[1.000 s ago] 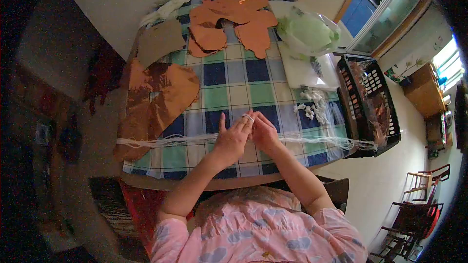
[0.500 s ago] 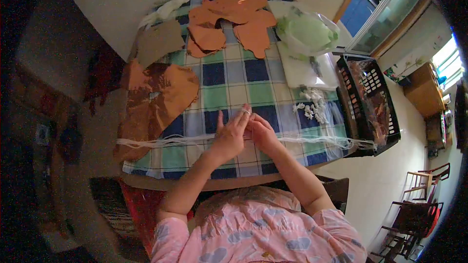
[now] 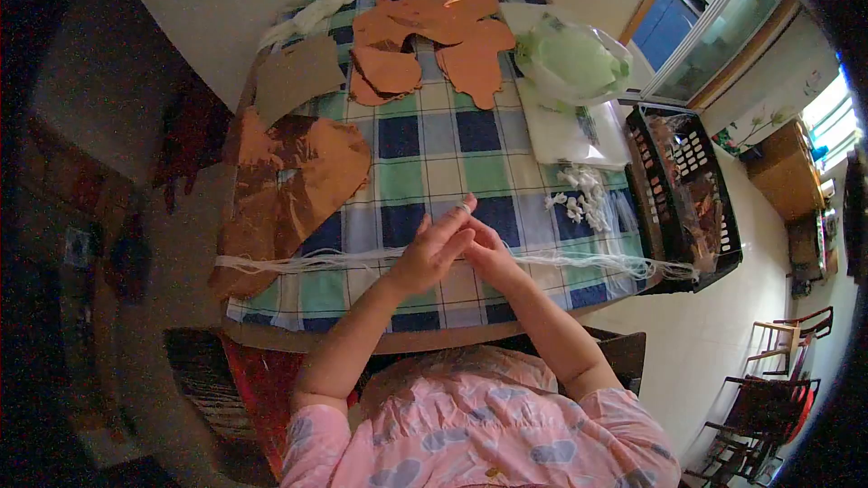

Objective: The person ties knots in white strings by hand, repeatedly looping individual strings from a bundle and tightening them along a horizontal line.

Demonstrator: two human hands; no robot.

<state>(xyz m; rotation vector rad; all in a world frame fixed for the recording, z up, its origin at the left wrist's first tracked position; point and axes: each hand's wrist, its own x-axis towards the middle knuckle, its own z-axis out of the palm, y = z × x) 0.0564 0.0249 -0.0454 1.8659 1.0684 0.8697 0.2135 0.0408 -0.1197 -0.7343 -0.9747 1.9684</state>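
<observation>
My left hand [image 3: 434, 251] is over the front middle of the checked cloth, its fingers long and pressed together. A small bit of white string [image 3: 465, 207] shows at its fingertips. Close against it, my right hand [image 3: 491, 256] has its fingers bent and pinched by the left fingers; what lies between them is mostly hidden. Beneath both hands a bundle of long white strings [image 3: 312, 262] stretches across the cloth from left to right. Small knotted white pieces [image 3: 583, 199] lie in a pile to the right.
Orange-brown shiny sheets [image 3: 316, 167] lie at the left, more orange pieces [image 3: 475, 59] at the back. A tan sheet [image 3: 298, 77], a pale green plastic bag [image 3: 574, 59] and clear plastic sheets [image 3: 579, 131] surround the checked cloth [image 3: 398, 176]. A black basket [image 3: 692, 208] stands at the right edge.
My left hand has turned, its thumb coming in toward the other fingers, and its fingertips have shifted slightly right. My right hand stays close against it.
</observation>
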